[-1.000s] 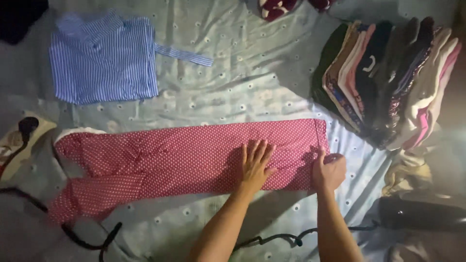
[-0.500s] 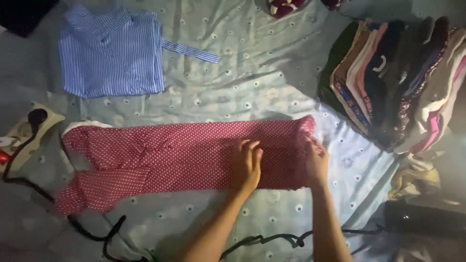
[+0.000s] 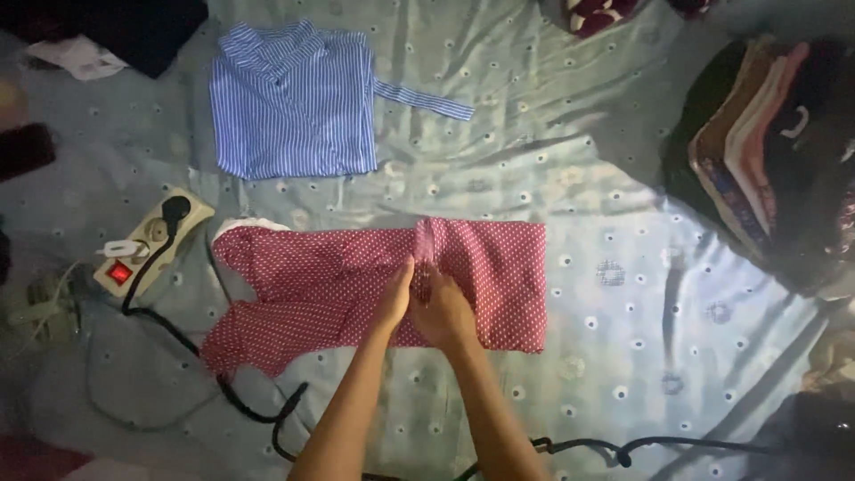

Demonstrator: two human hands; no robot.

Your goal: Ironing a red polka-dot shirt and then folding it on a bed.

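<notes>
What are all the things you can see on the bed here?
polka-dot trousers: one, red with white dots, middle of the sheet, right end folded over
striped shirt: one, blue and white, folded, upper left
stack of folded clothes: one pile, mixed colours, right edge
power strip: one, cream with a red switch, left, a black plug in it
black cable: one, runs from the strip along the lower sheet
bed sheet: one, pale blue with small flowers, under everything
dark cloth: one, black, top left corner
left hand: one, flat on the trousers
right hand: one, beside it, on the fold's edge
</notes>
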